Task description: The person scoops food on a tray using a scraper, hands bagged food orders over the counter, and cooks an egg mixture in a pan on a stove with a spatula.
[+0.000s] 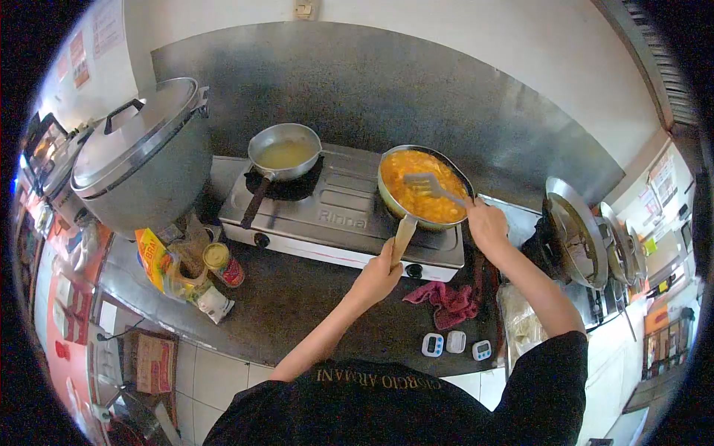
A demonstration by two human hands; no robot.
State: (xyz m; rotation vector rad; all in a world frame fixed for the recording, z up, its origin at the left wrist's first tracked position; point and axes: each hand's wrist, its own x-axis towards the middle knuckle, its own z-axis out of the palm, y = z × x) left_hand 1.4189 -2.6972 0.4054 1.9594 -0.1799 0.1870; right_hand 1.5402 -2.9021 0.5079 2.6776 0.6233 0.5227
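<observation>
My left hand [378, 284] is wrapped round the pale handle of a frying pan [384, 199], which sits over the right side of a two-burner gas stove [335, 195]. An orange-yellow egg-like mixture [416, 165] fills the pan. My right hand [489, 225] grips a grey slotted spatula [424, 183], its head resting in the mixture near the pan's middle. On the left burner stands a saucepan [285, 154] of pale yellowish liquid, its dark handle pointing toward me.
A big lidded pot [152, 167] stands left of the stove. Nearer are a can [223, 265] and a yellow packet [151, 258]. A red cloth [448, 303] and small timers [433, 344] lie in front. Several woks [576, 234] are at right.
</observation>
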